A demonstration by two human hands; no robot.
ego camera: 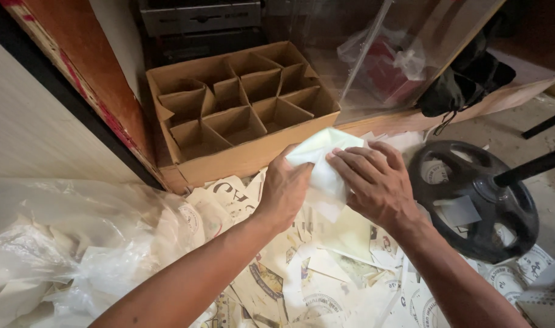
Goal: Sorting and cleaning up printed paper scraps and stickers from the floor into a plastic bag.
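Warm, dim indoor light, glare on the clear plastic sheet [405, 54] (edges bowed by wide-angle lens).

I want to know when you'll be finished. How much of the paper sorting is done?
Not much looks done: every compartment of the cardboard box that shows is empty. In hand: the left hand and right hand both hold one pale folded paper just in front of the box. Left: a big heap of printed papers on the floor, and more in the clear plastic bag.
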